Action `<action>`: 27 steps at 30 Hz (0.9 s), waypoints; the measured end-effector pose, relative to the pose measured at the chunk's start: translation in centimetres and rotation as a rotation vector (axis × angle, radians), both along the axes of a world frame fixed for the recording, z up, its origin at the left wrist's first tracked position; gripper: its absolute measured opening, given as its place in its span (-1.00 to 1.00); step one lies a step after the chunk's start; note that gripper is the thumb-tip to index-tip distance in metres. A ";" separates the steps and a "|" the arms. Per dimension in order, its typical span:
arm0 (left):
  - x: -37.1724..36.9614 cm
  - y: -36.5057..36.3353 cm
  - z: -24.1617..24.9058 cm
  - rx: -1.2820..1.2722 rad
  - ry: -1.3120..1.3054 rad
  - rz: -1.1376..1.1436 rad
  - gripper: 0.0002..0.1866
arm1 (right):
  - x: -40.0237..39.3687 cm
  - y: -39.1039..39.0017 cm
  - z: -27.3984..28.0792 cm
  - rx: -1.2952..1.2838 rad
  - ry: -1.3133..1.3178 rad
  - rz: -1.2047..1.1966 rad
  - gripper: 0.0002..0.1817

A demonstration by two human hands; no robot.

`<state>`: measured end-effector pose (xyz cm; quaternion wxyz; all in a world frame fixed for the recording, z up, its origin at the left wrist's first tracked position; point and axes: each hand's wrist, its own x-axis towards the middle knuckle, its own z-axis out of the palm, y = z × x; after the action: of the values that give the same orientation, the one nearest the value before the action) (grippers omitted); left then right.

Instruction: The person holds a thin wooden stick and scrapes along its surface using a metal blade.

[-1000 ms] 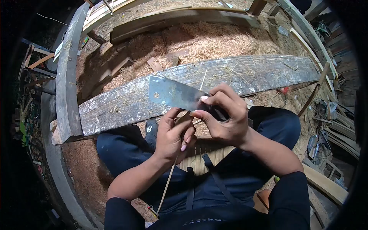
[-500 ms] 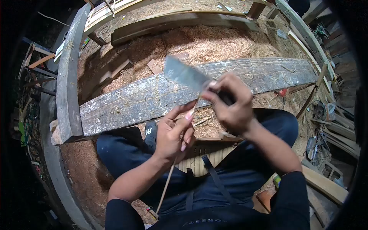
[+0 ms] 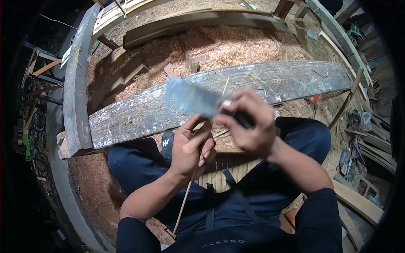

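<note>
Thin strip (image 3: 183, 206) slants toward the near side from the left hand (image 3: 190, 148), whose fingers close around it; fingers of the right hand (image 3: 255, 124) clasp a blurred broad knife (image 3: 190, 99), blade pointing left.

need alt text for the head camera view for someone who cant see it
Seen from above, a right hand grips a broad-bladed knife, blurred, close to a left hand holding a thin pale strip that trails towards the bottom of the view. Beyond them a weathered wooden plank stretches across, with wood shavings strewn behind it.
</note>
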<state>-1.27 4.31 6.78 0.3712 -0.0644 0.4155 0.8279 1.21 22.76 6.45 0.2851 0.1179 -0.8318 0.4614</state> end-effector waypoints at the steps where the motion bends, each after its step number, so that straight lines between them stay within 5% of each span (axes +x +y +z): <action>1: 0.0 0.0 0.3 0.024 -0.009 -0.020 -0.79 | -0.2 0.4 -0.3 -0.014 -0.013 -0.009 -0.69; 10: -0.1 -0.3 -0.9 -0.032 0.072 -0.080 -0.62 | 0.4 0.2 -0.1 0.026 -0.025 0.031 -0.72; 27: 0.0 -0.3 -0.9 -0.055 0.098 -0.109 -0.72 | 0.3 0.1 -0.4 -0.021 0.016 0.017 -0.74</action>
<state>-1.30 4.05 5.85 0.3932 -0.0112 0.4586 0.7969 1.49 22.83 6.05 0.2892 0.1258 -0.8236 0.4714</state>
